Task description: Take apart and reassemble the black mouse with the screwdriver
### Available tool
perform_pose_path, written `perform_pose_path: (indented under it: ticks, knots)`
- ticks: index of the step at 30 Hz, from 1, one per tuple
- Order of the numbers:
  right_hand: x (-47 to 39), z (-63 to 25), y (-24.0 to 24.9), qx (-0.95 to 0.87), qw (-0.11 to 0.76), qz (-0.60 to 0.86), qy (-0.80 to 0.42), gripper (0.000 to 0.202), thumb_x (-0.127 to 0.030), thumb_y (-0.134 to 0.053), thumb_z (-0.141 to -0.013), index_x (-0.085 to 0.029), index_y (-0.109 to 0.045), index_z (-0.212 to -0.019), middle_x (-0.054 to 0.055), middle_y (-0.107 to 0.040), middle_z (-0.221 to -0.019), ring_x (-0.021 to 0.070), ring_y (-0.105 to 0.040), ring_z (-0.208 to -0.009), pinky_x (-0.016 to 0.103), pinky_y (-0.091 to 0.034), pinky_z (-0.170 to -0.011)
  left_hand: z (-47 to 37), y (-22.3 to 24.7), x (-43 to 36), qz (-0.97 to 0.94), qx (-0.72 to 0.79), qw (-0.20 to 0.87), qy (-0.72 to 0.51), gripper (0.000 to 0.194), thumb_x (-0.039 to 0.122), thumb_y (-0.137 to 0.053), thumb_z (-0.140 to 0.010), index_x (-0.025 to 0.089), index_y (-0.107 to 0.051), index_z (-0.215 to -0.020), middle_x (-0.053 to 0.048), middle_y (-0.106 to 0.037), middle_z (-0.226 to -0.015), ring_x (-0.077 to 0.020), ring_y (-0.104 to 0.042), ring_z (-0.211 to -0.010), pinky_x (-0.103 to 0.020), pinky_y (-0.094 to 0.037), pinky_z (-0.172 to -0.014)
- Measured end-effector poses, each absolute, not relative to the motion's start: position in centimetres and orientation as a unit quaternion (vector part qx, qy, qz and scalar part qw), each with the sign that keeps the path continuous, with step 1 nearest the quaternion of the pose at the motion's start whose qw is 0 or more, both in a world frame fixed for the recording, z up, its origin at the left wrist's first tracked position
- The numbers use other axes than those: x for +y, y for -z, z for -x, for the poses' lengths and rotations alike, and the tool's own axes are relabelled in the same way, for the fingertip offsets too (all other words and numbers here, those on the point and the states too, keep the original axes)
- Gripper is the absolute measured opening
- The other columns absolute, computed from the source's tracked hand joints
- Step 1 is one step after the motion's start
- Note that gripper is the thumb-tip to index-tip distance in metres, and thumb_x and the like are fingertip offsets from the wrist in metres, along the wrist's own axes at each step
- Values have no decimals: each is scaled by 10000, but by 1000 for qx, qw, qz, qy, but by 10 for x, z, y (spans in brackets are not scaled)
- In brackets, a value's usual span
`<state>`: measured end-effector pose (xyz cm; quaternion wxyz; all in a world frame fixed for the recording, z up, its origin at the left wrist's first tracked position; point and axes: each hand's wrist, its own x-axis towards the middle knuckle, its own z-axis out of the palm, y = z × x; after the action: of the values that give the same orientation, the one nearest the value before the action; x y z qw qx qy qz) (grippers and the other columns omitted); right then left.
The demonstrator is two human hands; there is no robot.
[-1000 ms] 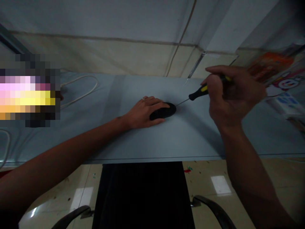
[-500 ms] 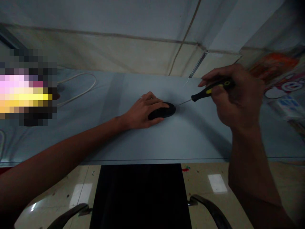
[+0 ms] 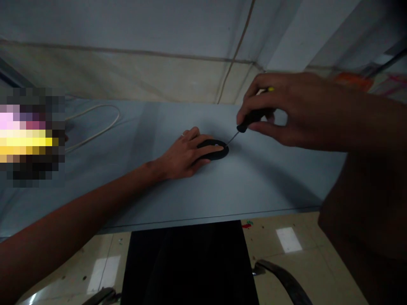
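A black computer mouse (image 3: pixel 219 154) lies on the pale blue-grey tabletop (image 3: pixel 178 199). My left hand (image 3: pixel 187 154) grips it from the left, fingers over its top and thumb along its near side. To the right and above, my right hand (image 3: pixel 270 108) is closed around the dark handle of a screwdriver (image 3: pixel 243 126), with a bit of yellow showing between the fingers. The thin metal shaft slants down to the left, and its tip meets the right end of the mouse. Whether the tip sits in a screw or gap is too small to tell.
A white cable (image 3: pixel 110 127) loops on the table at left, beside a pixelated area. Behind is a tiled wall (image 3: pixel 127 76). An orange packet (image 3: pixel 354 80) lies at the far right. A black chair (image 3: pixel 190 262) stands at the front edge.
My right hand has turned over and moved left, so the screwdriver stands more steeply against the mouse. My left hand keeps its hold. The whole view has shifted slightly.
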<state>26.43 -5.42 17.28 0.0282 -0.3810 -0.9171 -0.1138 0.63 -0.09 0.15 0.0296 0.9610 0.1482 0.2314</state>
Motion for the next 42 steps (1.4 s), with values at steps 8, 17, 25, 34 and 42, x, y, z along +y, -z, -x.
perform_pose_path:
  ticks: [8, 17, 25, 34, 42]
  knots:
    - [-60, -259, -176, -918, 14, 387, 85, 284, -429, -548, -964, -358, -711, -1186, 22, -730, -1148, 257, -674, -972, 412, -520, -879, -10, -1, -5, -964, 165, 14, -209, 464, 405, -396, -1107, 293, -475, -1551, -119, -546, -1496, -311, -499, -1260, -514, -457, -1051]
    - [-59, -273, -168, -925, 38, 361, 114, 273, -460, -570, -945, -340, -694, -1157, 21, -712, -1218, 252, -675, -977, 417, -528, -841, -9, -2, -5, -966, 164, -1, -202, 471, 426, -353, -1118, 305, -469, -1558, -120, -548, -1491, -298, -514, -1251, -495, -442, -1048]
    - [-63, -266, -176, -923, 49, 361, 125, 253, -365, -578, -960, -333, -718, -1168, 18, -747, -1111, 232, -688, -849, 435, -535, -879, -9, 0, -3, -965, 160, 3, -209, 467, 431, -388, -1115, 309, -467, -1559, -120, -555, -1479, -306, -524, -1257, -509, -447, -1030]
    - [-58, -263, -178, -912, 46, 386, 132, 246, -398, -522, -987, -331, -730, -1098, 17, -750, -1024, 247, -690, -852, 451, -535, -840, -9, 1, -3, -963, 162, 8, -217, 474, 434, -388, -1112, 324, -456, -1568, -115, -558, -1470, -295, -529, -1247, -502, -454, -1045]
    - [-59, -258, -177, -892, 48, 414, 173, 299, -446, -474, -1024, -255, -700, -1063, 64, -702, -925, 248, -613, -771, 468, -493, -840, -10, -3, -5, -966, 161, 2, -202, 478, 434, -382, -1110, 331, -454, -1571, -117, -547, -1480, -310, -514, -1254, -520, -443, -1040]
